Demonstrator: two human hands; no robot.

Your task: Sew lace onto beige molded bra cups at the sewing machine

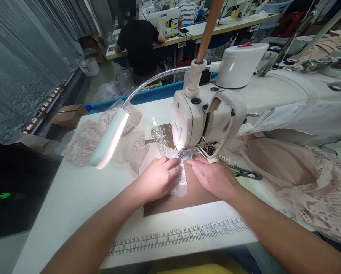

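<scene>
My left hand (159,177) is closed, fingers bent and pressed together on a pale pink lace piece (182,182) just left of the presser foot (181,154). My right hand (216,176) lies palm down, its fingers stretched out, with the fingertips beside the lace edge and close to the needle area. A brown sheet (199,194) spreads beneath both hands. Over them stands the white sewing machine head (187,118); the needle tip is too small to make out. What lies under my left fingers is hidden.
More lace cups (86,142) lie at the table's left. A lit lamp (110,139) hangs over them. Black thread snips (246,173) lie right of my right hand, near piled beige lace fabric (301,175). A ruler strip (176,236) runs along the front. A person (137,45) sits ahead.
</scene>
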